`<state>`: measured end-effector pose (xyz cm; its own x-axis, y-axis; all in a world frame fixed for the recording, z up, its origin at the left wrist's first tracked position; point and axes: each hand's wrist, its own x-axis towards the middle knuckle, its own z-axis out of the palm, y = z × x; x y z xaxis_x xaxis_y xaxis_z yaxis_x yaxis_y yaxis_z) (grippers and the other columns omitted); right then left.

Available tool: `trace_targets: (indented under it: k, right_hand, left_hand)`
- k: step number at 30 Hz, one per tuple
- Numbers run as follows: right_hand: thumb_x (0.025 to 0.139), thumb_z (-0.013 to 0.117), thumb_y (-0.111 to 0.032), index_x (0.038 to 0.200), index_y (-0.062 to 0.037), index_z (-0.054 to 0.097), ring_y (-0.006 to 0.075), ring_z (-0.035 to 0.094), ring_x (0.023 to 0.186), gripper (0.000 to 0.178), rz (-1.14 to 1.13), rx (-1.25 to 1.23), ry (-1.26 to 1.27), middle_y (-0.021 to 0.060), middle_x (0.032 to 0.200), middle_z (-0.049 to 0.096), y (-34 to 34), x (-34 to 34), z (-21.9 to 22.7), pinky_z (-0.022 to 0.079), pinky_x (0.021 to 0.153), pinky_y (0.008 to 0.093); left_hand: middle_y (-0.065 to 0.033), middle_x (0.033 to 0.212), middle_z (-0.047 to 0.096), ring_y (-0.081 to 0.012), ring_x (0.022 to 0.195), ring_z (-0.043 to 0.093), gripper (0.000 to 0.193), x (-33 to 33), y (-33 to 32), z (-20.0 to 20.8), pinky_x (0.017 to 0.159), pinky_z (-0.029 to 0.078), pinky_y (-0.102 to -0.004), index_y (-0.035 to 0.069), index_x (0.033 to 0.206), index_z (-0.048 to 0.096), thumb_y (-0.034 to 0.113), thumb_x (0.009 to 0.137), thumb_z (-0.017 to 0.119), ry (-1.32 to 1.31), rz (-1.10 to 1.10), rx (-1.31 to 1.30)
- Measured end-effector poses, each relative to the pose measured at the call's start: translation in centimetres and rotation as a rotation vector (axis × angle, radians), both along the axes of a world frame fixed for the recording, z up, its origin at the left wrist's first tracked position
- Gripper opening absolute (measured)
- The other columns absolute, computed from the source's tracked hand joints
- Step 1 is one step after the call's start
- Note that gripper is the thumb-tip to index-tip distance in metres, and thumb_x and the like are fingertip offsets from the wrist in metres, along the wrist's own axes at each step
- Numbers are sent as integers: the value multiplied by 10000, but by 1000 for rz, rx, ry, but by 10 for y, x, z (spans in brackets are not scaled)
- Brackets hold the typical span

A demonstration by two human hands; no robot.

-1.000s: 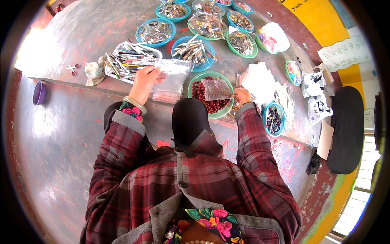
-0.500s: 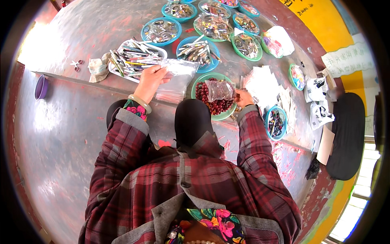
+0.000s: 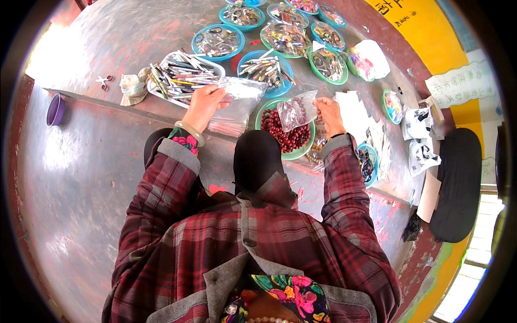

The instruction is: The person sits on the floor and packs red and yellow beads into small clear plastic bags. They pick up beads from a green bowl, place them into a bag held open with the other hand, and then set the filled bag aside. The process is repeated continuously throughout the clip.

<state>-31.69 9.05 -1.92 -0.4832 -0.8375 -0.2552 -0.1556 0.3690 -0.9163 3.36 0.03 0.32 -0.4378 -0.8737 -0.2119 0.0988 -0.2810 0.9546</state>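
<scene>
In front of my knees, my left hand pinches the upper part of a clear plastic bag, which hangs flat to the right of the fingers. Over a green bowl of dark red beads, my right hand grips the corner of a smaller clear bag. Something pinkish shows through that bag, too unclear to name. Beyond my left hand stands a white tray heaped with pens. A blue bowl of more pens lies just beyond the bags.
Several bowls of bagged small goods stand farther off. Scissors and a cloth pouch lie left of the tray; a purple bowl sits at far left. To the right are white papers, a blue basket and plastic bags.
My right hand has risen slightly, and the small bag in it has tilted up, with its clear end now showing by the fingers. My left hand has barely moved.
</scene>
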Motion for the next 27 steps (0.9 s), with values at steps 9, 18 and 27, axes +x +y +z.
trace_targets:
  k: [9,18,27]
  right_hand:
    - [764,619,-208,789,-16,648,166,565,569,196,97,-23,506,85,609,594,1,0,3,424,542,319]
    - [770,602,-239,796,-28,638,272,600,688,216,61,0,815,137,731,632,12,-5,19,450,625,353]
    - [772,590,-257,826,-21,647,288,613,679,249,15,59,896,148,722,635,29,-4,34,453,635,352]
  left_hand:
    - [-70,929,617,-157,840,609,242,-2,2,2,749,485,-277,-18,1050,577,155,891,521,-16,-10,-19]
    - [-72,917,618,-158,836,609,233,-1,1,-1,745,481,-278,-25,1027,586,153,892,519,-8,-3,-13]
    - [-73,910,613,-158,825,608,222,-2,2,0,735,483,-277,-31,986,588,159,890,523,-21,-8,-21]
